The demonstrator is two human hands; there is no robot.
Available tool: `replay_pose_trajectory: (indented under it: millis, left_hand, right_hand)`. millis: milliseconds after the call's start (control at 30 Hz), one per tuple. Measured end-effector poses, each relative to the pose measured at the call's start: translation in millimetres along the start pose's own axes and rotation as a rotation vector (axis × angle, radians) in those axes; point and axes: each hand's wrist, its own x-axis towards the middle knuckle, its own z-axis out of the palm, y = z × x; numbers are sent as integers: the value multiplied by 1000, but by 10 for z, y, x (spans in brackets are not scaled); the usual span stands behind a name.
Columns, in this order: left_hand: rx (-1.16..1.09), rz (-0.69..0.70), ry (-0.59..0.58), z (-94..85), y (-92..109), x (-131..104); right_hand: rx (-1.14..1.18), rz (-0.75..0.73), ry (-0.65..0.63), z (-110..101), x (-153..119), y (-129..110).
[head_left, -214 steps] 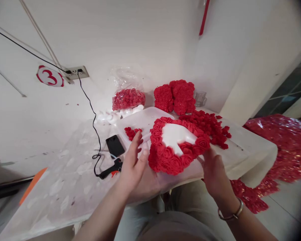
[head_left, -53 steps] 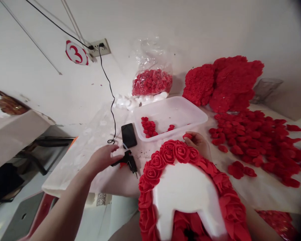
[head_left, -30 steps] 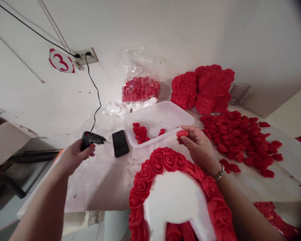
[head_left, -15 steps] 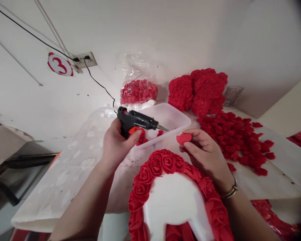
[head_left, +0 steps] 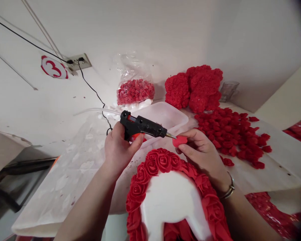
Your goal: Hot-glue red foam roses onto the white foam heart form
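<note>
My left hand (head_left: 122, 147) is wrapped round the handle of a black glue gun (head_left: 145, 125) with an orange trigger; a clear glue stick (head_left: 97, 109) juts from its back end. The gun's metal nozzle reaches the edge of a red foam rose petal piece (head_left: 180, 141). Between thumb and fingers, my right hand (head_left: 199, 149) pinches that petal piece. Below both hands is a white foam form (head_left: 173, 197), its curved border covered with red foam roses (head_left: 164, 162). The lower part of this form is cut off by the frame.
A translucent plastic tub (head_left: 177, 115) stands behind the glue gun. Loose red roses (head_left: 230, 134) are heaped at right, near a rose-covered shape (head_left: 205, 87) and a clear cup (head_left: 229, 91). A bag of roses (head_left: 135, 91) leans by the wall. The power cord (head_left: 90, 87) runs to an outlet (head_left: 80, 63).
The glue gun has moved right and slightly down, so its nozzle now meets the petal piece. My right hand has shifted slightly left with the piece. The whole view has shifted a little.
</note>
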Motion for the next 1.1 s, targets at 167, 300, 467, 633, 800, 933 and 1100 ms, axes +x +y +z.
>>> replay_pose_trajectory:
  millis: [167, 300, 467, 633, 800, 933, 1100]
  left_hand:
    - [8, 11, 5, -6, 29, 7]
    - [25, -1, -9, -10, 43, 14]
    - [22, -20, -20, -11, 51, 21]
    - [40, -11, -19, -2, 35, 14]
    - [70, -12, -14, 10, 15, 16]
    - [72, -20, -19, 14, 3, 21]
    - [90, -28, -21, 12, -10, 24]
  right_hand:
    - [13, 14, 12, 4, -11, -22]
    - [17, 17, 16, 10, -12, -16]
    - [15, 18, 6, 9, -6, -17]
    - [23, 18, 10, 17, -5, -33]
    - [34, 18, 7, 29, -1, -48]
    - [47, 25, 1, 25, 1, -46]
    - [62, 29, -5, 12, 3, -35]
